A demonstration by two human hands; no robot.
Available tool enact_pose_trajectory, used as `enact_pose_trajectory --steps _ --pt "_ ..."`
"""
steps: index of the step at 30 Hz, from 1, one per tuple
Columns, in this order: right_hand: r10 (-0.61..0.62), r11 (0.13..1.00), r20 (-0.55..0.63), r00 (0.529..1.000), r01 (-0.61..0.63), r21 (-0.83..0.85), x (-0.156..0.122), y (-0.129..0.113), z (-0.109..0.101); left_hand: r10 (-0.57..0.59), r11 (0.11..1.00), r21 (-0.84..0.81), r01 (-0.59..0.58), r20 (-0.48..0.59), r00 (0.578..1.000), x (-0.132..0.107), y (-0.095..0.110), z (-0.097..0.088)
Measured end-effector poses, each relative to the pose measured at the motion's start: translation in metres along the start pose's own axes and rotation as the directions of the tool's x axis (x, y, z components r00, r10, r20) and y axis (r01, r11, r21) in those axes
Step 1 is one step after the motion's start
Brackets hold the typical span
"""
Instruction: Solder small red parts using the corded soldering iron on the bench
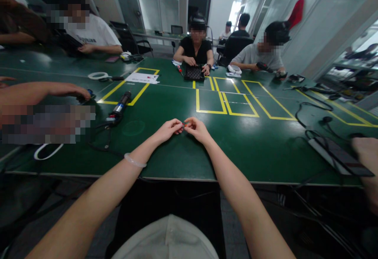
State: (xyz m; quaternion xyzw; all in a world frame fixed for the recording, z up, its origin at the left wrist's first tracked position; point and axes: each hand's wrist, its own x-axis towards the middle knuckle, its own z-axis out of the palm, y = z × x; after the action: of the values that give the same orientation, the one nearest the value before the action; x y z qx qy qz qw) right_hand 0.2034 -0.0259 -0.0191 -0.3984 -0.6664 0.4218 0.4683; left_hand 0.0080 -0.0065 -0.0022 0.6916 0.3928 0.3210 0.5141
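Pinching a small bit (184, 125) between them, the left hand (169, 129) and right hand (198, 129) sit over the table (265, 145); best keep it low and steady.

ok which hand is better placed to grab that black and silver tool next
Probably the left hand: the tool lies to its left, farther from the right hand. Both hands are at a small part, though.

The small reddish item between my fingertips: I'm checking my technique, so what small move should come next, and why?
Perhaps tilt your right hand slightly away while your left hand steadies the small reddish item, to see it better: both hands pinch close together there, and hide most of it.
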Motion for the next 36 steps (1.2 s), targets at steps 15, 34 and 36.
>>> enact_pose_trajectory --steps 15,34,36 --pt "0.012 0.998 -0.049 0.999 -0.015 -0.063 -0.001 -0.001 0.000 -0.002 1.000 -0.015 0.002 -0.015 1.000 0.002 -0.002 0.000" --pt "-0.025 0.981 -0.044 0.999 0.016 -0.192 -0.002 -0.003 -0.002 -0.048 0.999 -0.016 0.048 0.001 0.999 0.000 0.006 -0.002" --pt "-0.012 0.980 -0.046 0.999 0.003 -0.199 -0.002 -0.004 -0.003 -0.085 0.996 0.001 0.085 0.000 0.996 0.000 0.007 -0.012"
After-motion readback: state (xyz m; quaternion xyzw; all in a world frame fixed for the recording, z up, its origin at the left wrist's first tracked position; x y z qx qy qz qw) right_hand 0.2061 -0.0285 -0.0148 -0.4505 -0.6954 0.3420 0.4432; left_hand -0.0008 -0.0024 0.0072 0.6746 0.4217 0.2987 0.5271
